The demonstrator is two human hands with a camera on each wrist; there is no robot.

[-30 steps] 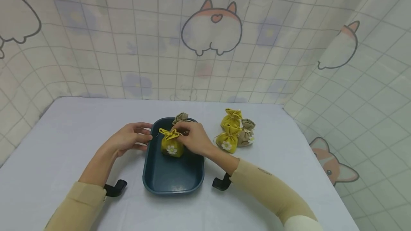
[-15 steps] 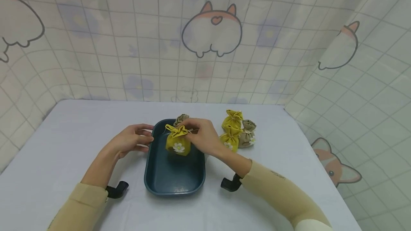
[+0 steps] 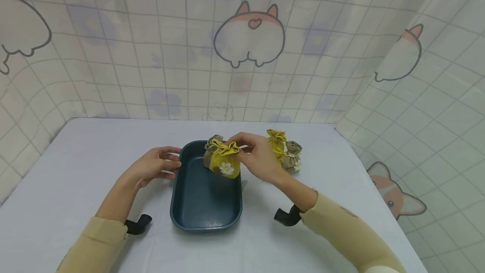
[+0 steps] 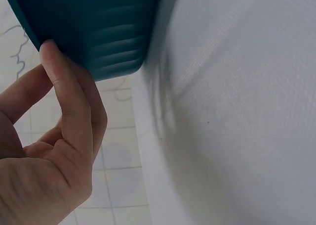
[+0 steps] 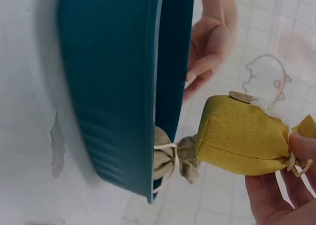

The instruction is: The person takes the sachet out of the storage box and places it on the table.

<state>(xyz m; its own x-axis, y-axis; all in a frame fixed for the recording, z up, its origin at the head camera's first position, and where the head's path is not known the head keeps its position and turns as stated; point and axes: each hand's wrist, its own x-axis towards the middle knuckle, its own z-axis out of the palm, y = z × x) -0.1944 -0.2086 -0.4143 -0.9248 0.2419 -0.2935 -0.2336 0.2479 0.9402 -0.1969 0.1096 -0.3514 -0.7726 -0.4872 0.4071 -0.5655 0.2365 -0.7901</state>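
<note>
My right hand [image 3: 259, 157] pinches the gathered neck of a yellow drawstring pouch [image 5: 242, 136] with a white flower on its front. In the head view this pouch hangs over the right half of a deep blue plastic tray [image 3: 206, 226], above the rim level in the right wrist view. A beige drawstring pouch [image 3: 207, 159] stands in the tray's far end, partly covered by the yellow one. My left hand [image 3: 157, 163] rests at the tray's left side. Its relaxed fingertips [image 4: 49, 54] touch the rim in the left wrist view.
Right of the tray stand another beige pouch [image 3: 291, 161] and yellow pouches [image 3: 276, 138], partly hidden behind my right hand. All sit on a white-covered table [image 3: 113, 138]. A tiled-pattern curtain [image 3: 170, 54] with cartoon corgis hangs behind and on the sides.
My right hand has lifted the yellow pouch from inside the tray and carried it rightward, toward the tray's right rim. My left hand has stayed at the tray's left side.
</note>
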